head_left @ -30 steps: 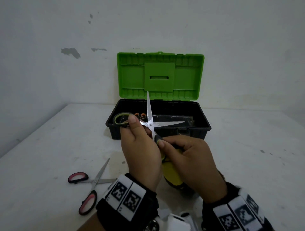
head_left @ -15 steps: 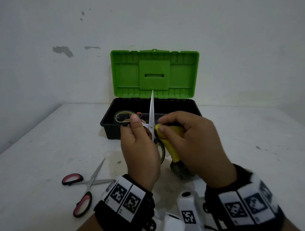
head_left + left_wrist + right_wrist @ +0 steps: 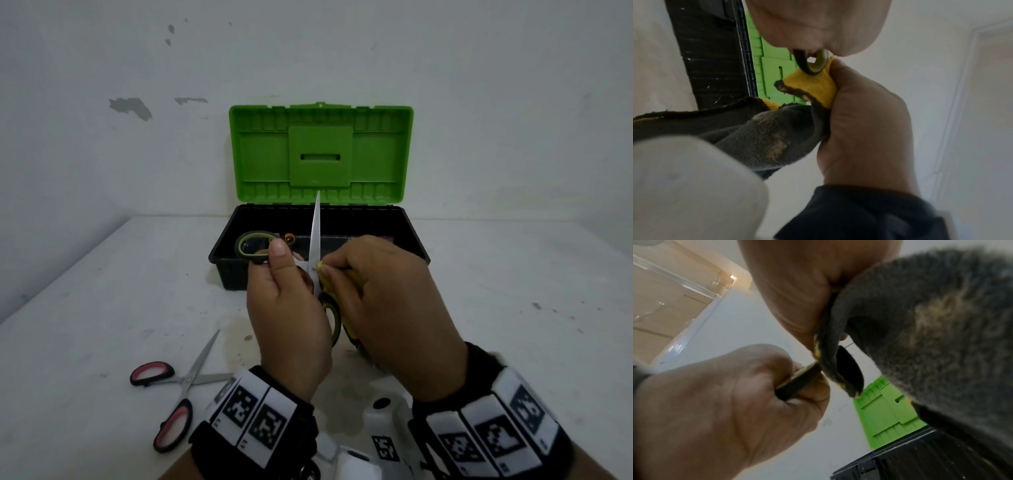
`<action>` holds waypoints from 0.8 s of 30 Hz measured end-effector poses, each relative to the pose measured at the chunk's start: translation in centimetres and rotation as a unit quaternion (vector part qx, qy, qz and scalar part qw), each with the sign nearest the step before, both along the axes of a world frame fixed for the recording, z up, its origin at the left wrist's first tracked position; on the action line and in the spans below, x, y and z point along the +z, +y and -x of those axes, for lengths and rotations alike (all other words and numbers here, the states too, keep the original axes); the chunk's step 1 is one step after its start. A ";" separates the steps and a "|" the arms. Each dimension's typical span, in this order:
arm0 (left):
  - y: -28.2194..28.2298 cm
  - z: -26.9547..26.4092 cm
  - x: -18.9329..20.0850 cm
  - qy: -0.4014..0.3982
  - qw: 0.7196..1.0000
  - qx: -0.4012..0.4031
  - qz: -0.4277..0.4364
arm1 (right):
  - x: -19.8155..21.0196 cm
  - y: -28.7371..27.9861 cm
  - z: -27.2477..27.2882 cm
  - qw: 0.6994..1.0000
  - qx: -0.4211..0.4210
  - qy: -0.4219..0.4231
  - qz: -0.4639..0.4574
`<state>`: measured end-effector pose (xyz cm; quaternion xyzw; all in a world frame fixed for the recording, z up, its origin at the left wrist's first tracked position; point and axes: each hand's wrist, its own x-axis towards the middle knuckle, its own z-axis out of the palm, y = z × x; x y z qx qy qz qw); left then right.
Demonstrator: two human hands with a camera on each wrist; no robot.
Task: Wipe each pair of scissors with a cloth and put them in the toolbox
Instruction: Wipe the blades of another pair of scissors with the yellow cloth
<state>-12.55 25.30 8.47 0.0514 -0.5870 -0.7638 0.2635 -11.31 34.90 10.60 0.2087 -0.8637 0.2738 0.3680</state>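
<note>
Left hand (image 3: 287, 308) grips open green-and-black-handled steel scissors (image 3: 314, 236), right hand (image 3: 387, 294) pinches a yellow-grey fleece cloth (image 3: 812, 84) on them, before the open green-lidded black plastic toolbox (image 3: 416, 246) holding orange-tipped bits.

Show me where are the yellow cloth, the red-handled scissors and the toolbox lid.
yellow cloth (image 3: 813, 84), left wrist view, on its yellow face.
red-handled scissors (image 3: 186, 379), head view, on the pivot where the blades cross.
toolbox lid (image 3: 320, 154), head view, on its raised centre panel.
</note>
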 end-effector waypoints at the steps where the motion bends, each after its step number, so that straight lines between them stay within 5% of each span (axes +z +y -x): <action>1: 0.0 0.0 -0.1 -0.001 1.000 0.000 0.002 | 0.0 0.1 0.0 1.000 0.003 -0.004 -0.007; 17: -0.7 0.1 0.0 -0.040 0.997 -0.033 -0.059 | -0.5 1.0 -0.2 0.999 0.013 0.000 -0.032; 24: -0.4 0.1 -0.3 -0.039 0.996 -0.049 -0.063 | 1.2 1.7 -0.3 0.994 -0.008 -0.047 0.099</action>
